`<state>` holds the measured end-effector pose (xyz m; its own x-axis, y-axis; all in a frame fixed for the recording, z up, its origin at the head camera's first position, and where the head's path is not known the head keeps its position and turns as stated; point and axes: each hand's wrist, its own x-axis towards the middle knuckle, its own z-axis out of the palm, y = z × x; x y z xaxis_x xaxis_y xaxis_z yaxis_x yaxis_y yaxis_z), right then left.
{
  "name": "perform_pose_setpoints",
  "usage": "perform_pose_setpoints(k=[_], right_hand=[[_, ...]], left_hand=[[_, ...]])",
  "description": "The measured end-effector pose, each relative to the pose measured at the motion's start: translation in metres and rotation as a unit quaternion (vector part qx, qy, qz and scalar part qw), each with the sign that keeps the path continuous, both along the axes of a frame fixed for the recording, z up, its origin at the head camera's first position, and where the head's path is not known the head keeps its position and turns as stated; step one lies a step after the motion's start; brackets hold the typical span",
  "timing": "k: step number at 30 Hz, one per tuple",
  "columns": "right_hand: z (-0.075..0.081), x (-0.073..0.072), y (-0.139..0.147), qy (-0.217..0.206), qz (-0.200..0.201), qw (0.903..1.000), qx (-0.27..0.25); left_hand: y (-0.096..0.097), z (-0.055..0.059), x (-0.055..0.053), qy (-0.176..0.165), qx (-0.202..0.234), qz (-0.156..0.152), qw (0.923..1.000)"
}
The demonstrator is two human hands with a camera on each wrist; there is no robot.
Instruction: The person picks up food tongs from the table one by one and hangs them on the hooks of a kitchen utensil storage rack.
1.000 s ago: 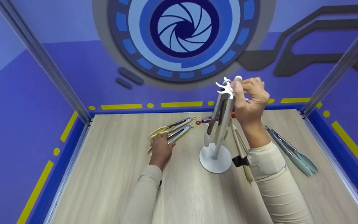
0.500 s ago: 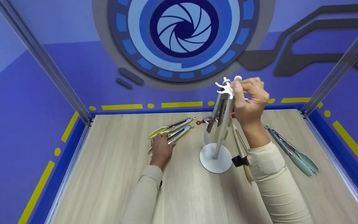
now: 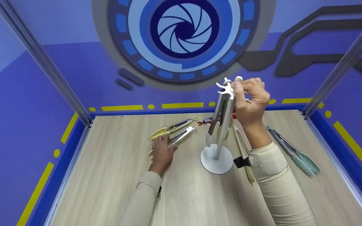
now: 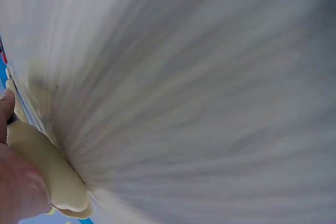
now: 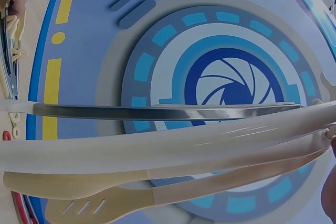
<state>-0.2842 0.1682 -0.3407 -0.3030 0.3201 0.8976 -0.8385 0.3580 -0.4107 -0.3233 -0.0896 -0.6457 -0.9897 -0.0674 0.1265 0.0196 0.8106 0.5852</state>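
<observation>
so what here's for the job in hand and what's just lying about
Apparently for the job:
white hooked stand, right hand at top
tan slotted spatula hanging there
yellow-tipped metal tongs under left hand

Seemingly just lying about:
second yellow-tipped metal pair
red-ringed metal utensil
teal-tipped metal tongs
slim beige tongs

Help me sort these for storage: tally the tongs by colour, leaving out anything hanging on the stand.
Yellow tongs: 2
Red tongs: 1, partly hidden
Teal tongs: 1
Beige tongs: 1, partly hidden
Total: 5
</observation>
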Motion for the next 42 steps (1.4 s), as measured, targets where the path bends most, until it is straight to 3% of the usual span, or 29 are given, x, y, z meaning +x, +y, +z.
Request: perform_pose_setpoints(k=[7, 12, 15, 19, 23, 29, 36, 42], right_hand=[[0.000, 0.000, 0.000, 0.000, -0.001, 1.0000, 0.004], [0.000, 0.000, 0.001, -0.004, 0.003, 0.9999, 0.014], [-0.001, -0.001, 0.001, -0.005, 0.009, 0.9998, 0.017], [-0.003, -0.003, 0.003, -0.002, 0.013, 0.9998, 0.017], [-0.008, -0.010, 0.006, -0.002, 0.013, 0.9998, 0.016], [-0.005, -0.007, 0.006, -0.005, 0.017, 0.9997, 0.019], [-0.002, -0.003, 0.004, -0.008, 0.016, 0.9997, 0.019], [-0.002, -0.002, 0.003, -0.010, 0.017, 0.9996, 0.018]], left_hand=[[-0.002, 0.006, 0.007, 0.002, 0.027, -0.006, 0.9996], [-0.004, 0.014, 0.009, -0.001, 0.034, 0.023, 0.9991], [-0.006, 0.021, 0.011, -0.007, 0.063, 0.032, 0.9975], [-0.008, 0.032, 0.015, -0.003, 0.087, 0.009, 0.9961], [-0.008, 0.044, 0.019, 0.047, 0.107, -0.040, 0.9923], [-0.004, 0.060, 0.024, 0.128, 0.167, -0.116, 0.9709], [0.006, 0.082, 0.033, 0.131, 0.263, -0.159, 0.9424], [0.016, 0.105, 0.042, 0.147, 0.297, -0.182, 0.9259]])
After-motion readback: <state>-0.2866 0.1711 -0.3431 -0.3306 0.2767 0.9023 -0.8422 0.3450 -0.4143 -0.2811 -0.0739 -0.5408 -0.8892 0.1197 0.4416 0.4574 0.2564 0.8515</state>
